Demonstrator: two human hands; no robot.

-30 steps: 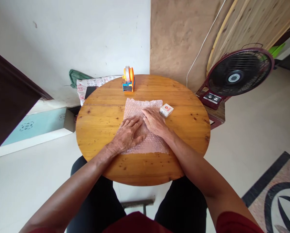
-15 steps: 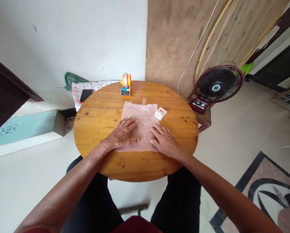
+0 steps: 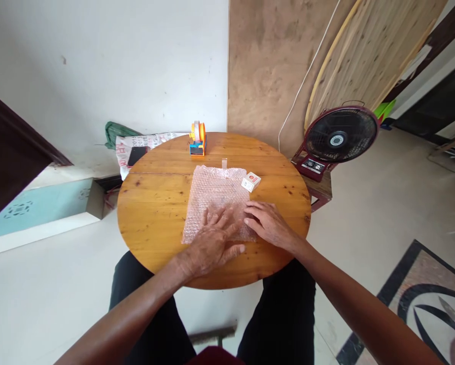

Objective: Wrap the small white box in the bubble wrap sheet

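A sheet of pinkish bubble wrap (image 3: 215, 190) lies flat on the round wooden table (image 3: 151, 213). My left hand (image 3: 214, 243) rests with spread fingers over its near edge, the thumb stretched out to the right over bare wood. At the sheet's right edge lies my right hand (image 3: 269, 223), fingers extended and loosely apart, fingertips on the wrap. Just beyond that hand, a small white box (image 3: 250, 182) with red print sits on the wrap's far right corner. A short strip of clear tape (image 3: 224, 163) shows at the far edge.
An orange and blue tape dispenser (image 3: 198, 139) stands near the table's far edge. Right of the table is a dark red fan (image 3: 336, 139) on a wooden stand. A printed white sack (image 3: 123, 149) and a dark phone-like object (image 3: 137, 155) lie beyond the left edge.
My left hand has slid right and toward me, from the left part of the bubble wrap to its near edge. My right hand stays nearly in place. The view has shifted slightly.
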